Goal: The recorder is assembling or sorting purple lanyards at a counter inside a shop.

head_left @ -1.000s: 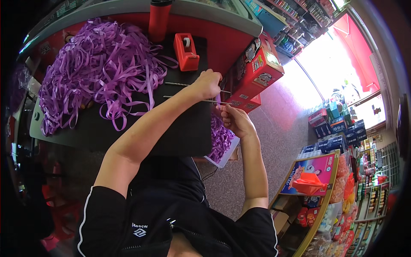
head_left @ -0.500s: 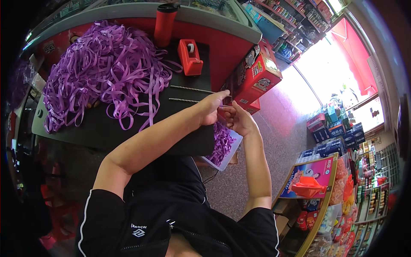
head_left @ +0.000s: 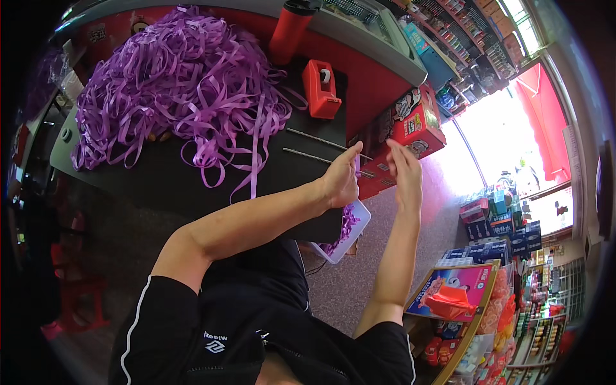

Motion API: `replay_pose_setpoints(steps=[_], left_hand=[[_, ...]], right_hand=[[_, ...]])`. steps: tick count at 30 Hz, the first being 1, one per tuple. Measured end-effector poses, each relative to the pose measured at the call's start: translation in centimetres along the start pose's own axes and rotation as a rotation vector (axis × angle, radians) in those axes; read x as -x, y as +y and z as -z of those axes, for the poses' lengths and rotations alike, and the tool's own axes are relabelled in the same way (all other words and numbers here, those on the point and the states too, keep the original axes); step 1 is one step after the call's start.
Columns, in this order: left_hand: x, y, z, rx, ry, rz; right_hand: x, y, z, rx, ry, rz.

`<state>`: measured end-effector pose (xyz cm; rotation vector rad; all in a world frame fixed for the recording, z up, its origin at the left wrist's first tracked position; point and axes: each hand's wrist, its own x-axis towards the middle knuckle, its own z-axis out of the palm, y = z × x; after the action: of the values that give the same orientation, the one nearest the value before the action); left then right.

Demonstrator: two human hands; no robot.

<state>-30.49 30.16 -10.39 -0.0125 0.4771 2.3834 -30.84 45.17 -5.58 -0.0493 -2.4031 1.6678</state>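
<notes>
My left hand (head_left: 341, 177) is at the right edge of the dark table, thumb raised. A bit of purple ribbon (head_left: 358, 165) shows beside its thumb, seemingly held there; its other fingers are mostly hidden. To the right, apart from it, my right hand (head_left: 405, 172) is up in the air with its fingers stretched out and nothing seen in them. Two thin twisted metal rods (head_left: 319, 139) lie side by side on the table, their right ends reaching past my left hand. A large tangled heap of purple ribbon (head_left: 186, 90) covers the table's left part.
Behind the rods stand a red tape dispenser (head_left: 321, 90) and a red tumbler (head_left: 292, 32). Below the table's right edge is a white bin (head_left: 359, 228) with purple ribbon pieces. A red carton (head_left: 417, 125) stands beyond my hands; a display shelf (head_left: 471, 327) is at the right.
My hands were together by the rod ends; now they are apart, the right hand lifted up and to the right with fingers straightened. The whole view has shifted somewhat.
</notes>
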Motion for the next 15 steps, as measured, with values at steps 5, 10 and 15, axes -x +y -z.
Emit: replay_pose_setpoints(steps=[5,10,15], left_hand=[[-0.4,0.3,1.2,-0.016,-0.089,-0.038],[-0.3,0.0,0.4,0.068,-0.15,0.001],[-1.9,-0.4,1.6,0.11,-0.087,-0.056]], right_hand=[[-7.5,-2.8,-6.9,0.064,-0.116,0.141],[-13.5,-1.5,-10.4,0.223,-0.197,-0.098],[-14.8,-2.5,-13.4,0.18,-0.27,-0.222]])
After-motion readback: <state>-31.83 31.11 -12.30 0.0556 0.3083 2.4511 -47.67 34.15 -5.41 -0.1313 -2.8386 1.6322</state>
